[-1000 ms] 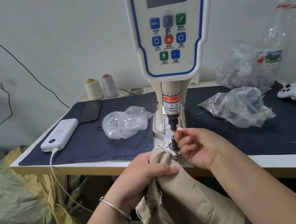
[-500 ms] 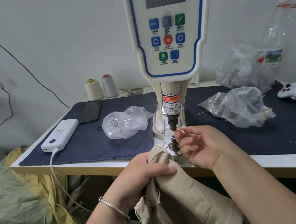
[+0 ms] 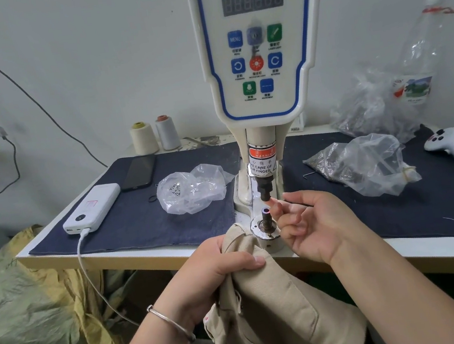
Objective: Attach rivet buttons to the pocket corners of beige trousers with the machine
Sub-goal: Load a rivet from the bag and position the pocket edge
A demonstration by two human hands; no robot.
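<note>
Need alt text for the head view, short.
A left hand grips beige trousers beside a servo button machine, while the right hand hovers, fingers loosely curled, near its lower post.

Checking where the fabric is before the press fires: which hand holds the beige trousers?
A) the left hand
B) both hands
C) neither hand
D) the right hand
A: the left hand grips the bunched beige trousers below the machine's lower post, while the right hand is beside the post, off the fabric.
</note>
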